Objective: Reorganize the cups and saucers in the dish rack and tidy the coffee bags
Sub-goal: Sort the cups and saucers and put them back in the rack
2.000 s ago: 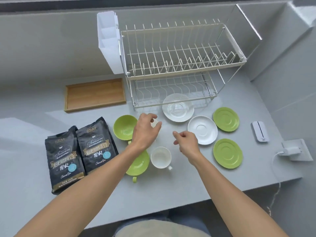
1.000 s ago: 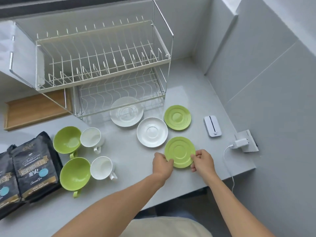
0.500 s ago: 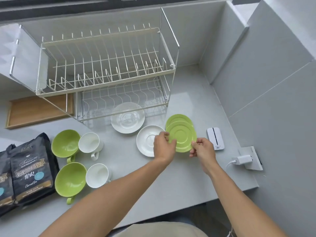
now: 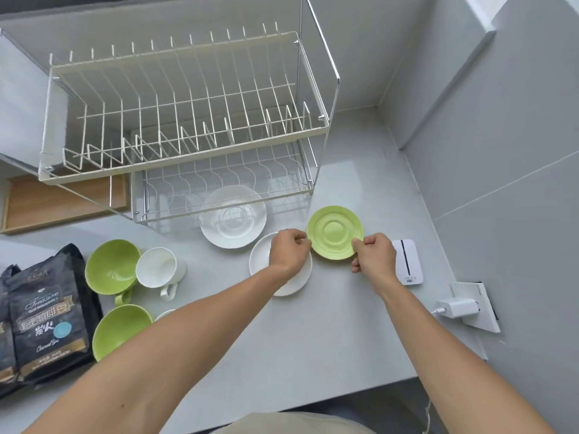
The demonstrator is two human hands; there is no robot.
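Both my hands pinch one green saucer: my left hand at its left rim, my right hand at its right rim. It is level, right of the dish rack's front corner; the second green saucer is out of sight, apparently beneath it. A white saucer lies partly under my left hand, and another white saucer lies before the empty two-tier wire dish rack. Two green cups and a white cup stand left. My left forearm nearly hides another white cup. Black coffee bags lie far left.
A wooden tray lies behind the rack's left side. A small white device lies just right of my right hand, with a plugged charger at a socket beyond it. Grey walls close the right side and back. The counter's front edge runs near my body.
Both hands picked up the near green saucer and carried it away from me, over the far green saucer, which is now covered. My view moved closer to the rack.
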